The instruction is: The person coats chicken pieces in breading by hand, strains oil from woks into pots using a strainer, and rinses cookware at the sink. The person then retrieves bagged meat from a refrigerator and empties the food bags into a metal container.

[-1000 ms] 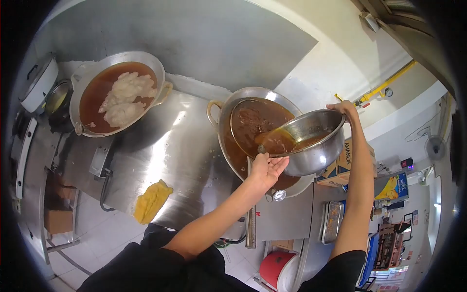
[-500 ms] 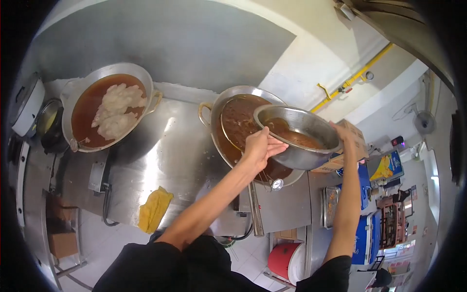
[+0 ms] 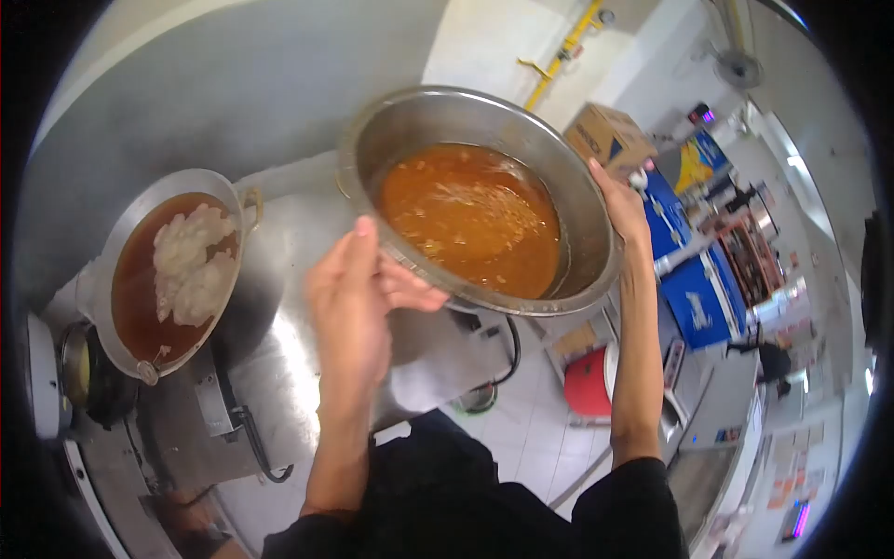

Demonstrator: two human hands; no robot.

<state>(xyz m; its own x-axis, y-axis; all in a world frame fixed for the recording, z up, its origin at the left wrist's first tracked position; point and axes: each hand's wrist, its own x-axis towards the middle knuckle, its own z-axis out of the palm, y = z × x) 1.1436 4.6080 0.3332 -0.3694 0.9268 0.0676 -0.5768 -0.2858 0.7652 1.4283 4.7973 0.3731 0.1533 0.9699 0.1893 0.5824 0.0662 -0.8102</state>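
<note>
Steel bowl point(image 3: 447, 119) is carrying a broad pool of amber liquid point(image 3: 470, 219)

The steel bowl is hanging in the air between the two hands, its open mouth facing the wearer, and it is covering part of the steel counter point(image 3: 289, 242) in the view. The amber liquid is lying well below the rim, with bits showing across its surface. The left hand point(image 3: 352, 293) is gripping the near left rim, though blur is hiding exactly how its fingers are sitting. The right hand point(image 3: 622, 207) is closing around the right rim, its palm largely out of sight.

The metal is looking stiff and hard to break, but the load is probably making it heavy, and the liquid is likely to be sloshing at any tilt. A wet rim could be turning slippery, so the opposite sides of the rim are offering the best hold, ideally with fingers supporting the wall underneath.

To the left, well apart from the steel bowl, a wide pan point(image 3: 138, 212) is holding brown liquid point(image 3: 130, 289) and a pale mass point(image 3: 193, 265). Farther out, a red bucket point(image 3: 587, 384) is standing low on the right, while a blue cooler point(image 3: 698, 303) is resting beyond the right forearm
</note>
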